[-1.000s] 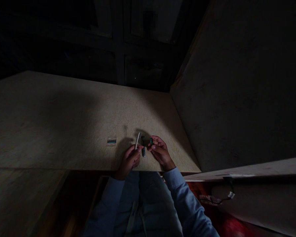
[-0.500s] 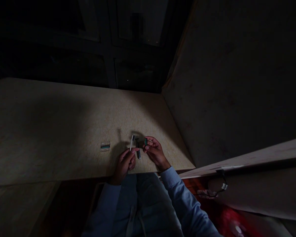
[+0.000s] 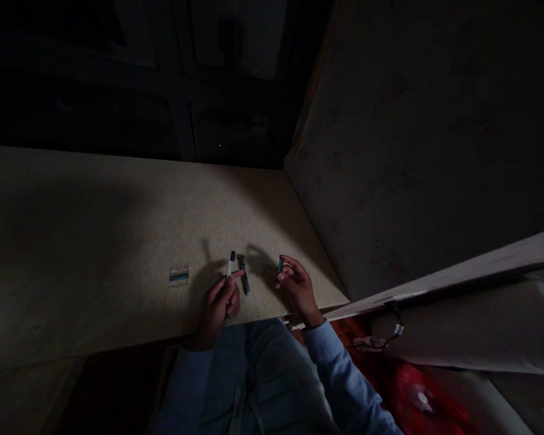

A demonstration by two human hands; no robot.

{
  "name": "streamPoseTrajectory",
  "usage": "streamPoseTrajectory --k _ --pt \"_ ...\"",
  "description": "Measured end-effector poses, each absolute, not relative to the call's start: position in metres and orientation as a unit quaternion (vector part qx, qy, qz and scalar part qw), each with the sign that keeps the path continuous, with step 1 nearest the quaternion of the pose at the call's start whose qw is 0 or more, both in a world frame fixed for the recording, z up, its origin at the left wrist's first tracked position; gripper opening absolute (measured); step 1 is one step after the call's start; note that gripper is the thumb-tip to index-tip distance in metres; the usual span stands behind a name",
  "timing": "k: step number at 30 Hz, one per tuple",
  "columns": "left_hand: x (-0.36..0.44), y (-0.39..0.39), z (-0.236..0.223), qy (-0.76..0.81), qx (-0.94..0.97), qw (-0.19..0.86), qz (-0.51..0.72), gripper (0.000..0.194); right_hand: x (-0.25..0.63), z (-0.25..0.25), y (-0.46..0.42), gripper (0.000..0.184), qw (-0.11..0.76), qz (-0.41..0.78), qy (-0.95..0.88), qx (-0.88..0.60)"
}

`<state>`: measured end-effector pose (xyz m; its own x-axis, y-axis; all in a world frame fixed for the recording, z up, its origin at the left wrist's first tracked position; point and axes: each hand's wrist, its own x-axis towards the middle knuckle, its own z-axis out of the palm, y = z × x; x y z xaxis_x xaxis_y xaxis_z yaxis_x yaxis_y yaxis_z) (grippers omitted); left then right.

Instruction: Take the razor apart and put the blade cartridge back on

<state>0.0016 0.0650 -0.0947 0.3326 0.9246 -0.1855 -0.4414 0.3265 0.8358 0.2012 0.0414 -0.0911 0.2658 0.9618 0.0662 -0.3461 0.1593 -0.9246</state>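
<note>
My left hand is closed on a toothbrush with a pale handle and dark bristles, held with its head up and away from me. Between the fingertips of my right hand is a small dark razor cartridge with a green strip. A razor with a dark, patterned handle lies on the countertop between the hands, just right of the toothbrush. Left of my left hand sits a small clear case with a green-striped cartridge in it.
The pale marbled countertop meets a wall panel on the right and a dark window at the back. A cable hangs below the right edge, above a red bag. The light is dim.
My hands have drawn apart, the right one moving right with the cartridge, away from the razor. The toothbrush has turned, showing more of its bristles. The view has shifted slightly right.
</note>
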Motion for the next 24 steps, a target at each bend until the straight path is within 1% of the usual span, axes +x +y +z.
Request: streamPoseTrajectory --k 11,15,19,24 --pt "0.001 0.062 -0.090 0.355 0.341 0.733 0.469 0.063 0.256 -0.085 0.017 0.048 0.598 0.451 -0.386 -0.538" --pt "0.000 0.062 -0.092 0.351 0.337 0.735 0.472 0.059 0.274 -0.085 0.010 0.048 0.545 0.409 -0.417 -0.601" --pt "0.000 0.061 -0.095 0.351 0.339 0.730 0.479 0.054 0.299 -0.081 0.005 0.044 0.442 0.299 -0.510 -0.675" --pt "0.000 0.060 -0.095 0.355 0.342 0.726 0.480 0.052 0.328 -0.075 0.004 0.036 0.263 0.180 -0.582 -0.749"
